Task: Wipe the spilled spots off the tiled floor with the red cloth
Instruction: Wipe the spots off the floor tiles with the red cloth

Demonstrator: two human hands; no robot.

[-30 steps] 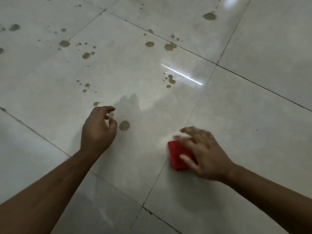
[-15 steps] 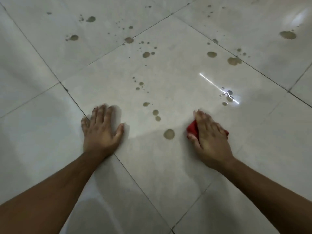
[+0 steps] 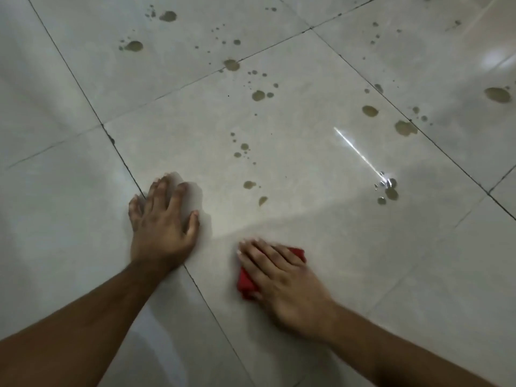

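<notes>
Pale glossy tiled floor w/ dark grout lines running diagonally; brownish spilled spots scattered over the upper tiles, the nearest just ahead of the hands. Bright streak of light reflection on the tile at right, ending by a few shiny droplets. No writing or labels readable. Left hand lies flat on the floor, fingers straight and spread, across a grout line. Right hand presses flat w/ straight fingers on the red cloth, which sits bunched under the palm on the tile, near the left hand. Right hand slightly blurred.
</notes>
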